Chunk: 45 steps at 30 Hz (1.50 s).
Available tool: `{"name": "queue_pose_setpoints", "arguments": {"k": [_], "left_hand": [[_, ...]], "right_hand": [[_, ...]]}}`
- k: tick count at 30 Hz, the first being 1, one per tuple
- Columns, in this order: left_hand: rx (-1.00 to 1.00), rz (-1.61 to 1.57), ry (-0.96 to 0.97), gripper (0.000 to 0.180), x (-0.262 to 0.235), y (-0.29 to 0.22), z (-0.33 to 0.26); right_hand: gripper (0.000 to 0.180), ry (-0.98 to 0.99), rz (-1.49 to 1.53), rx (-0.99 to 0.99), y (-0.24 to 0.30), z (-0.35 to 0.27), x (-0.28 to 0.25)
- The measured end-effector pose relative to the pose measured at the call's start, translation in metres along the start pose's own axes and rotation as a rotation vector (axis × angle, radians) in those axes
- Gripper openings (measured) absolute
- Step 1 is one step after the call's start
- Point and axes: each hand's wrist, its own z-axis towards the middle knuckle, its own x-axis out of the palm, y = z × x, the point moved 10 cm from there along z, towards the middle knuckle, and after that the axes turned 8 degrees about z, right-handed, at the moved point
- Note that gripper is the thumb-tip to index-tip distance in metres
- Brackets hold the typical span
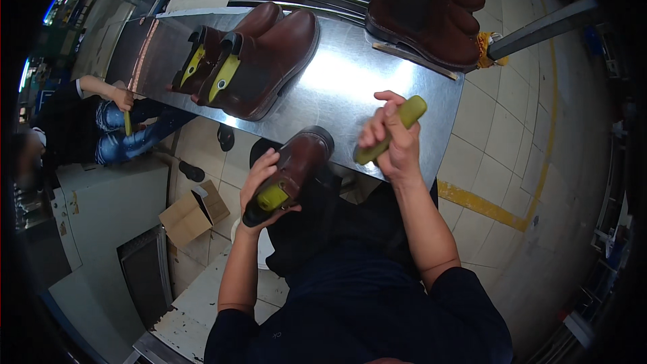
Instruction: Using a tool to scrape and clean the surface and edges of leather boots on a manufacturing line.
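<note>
My left hand (259, 185) grips a brown leather boot (296, 162) by its heel end, toe pointing up toward the metal table (364, 81). A yellow-green insert shows in the boot's opening. My right hand (394, 138) is closed around a yellow-green tool handle (404, 121), held just right of the boot's toe, above the table's near edge. Two brown boots (259, 61) with yellow-green inserts lie on their sides on the table ahead.
More brown boots (424, 13) stand at the table's far right beside a grey bar (539, 27). A seated person (114, 121) at left holds a yellow-green tool. A cardboard box (192, 212) sits on the tiled floor. A yellow floor line (485, 205) runs at right.
</note>
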Motion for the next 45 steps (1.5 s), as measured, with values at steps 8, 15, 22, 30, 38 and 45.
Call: {"name": "queue_pose_setpoints", "arguments": {"k": [8, 15, 22, 30, 38, 45], "left_hand": [[0.161, 0.140, -0.052, 0.066, -0.001, 0.001, -0.015], [0.143, 0.123, -0.063, 0.033, -0.008, 0.008, -0.015], [0.056, -0.013, -0.092, 0.049, -0.013, 0.019, -0.003], [-0.593, -0.318, -0.220, 0.051, -0.009, 0.055, -0.024], [-0.561, -0.422, -0.302, 0.054, -0.003, 0.042, -0.027], [-0.645, -0.421, -0.328, 0.049, 0.002, 0.029, -0.017]], "right_hand": [[0.037, 0.154, 0.140, 0.109, -0.029, 0.033, 0.052], [0.039, 0.131, 0.297, 0.223, -0.065, 0.050, 0.055], [0.028, 0.143, 0.110, 0.185, -0.060, 0.044, 0.086], [0.037, 0.145, 0.181, 0.050, -0.024, 0.060, 0.078], [0.037, 0.116, 0.235, 0.123, -0.040, 0.067, 0.087], [0.031, 0.116, 0.139, 0.067, -0.044, 0.071, 0.102]]}}
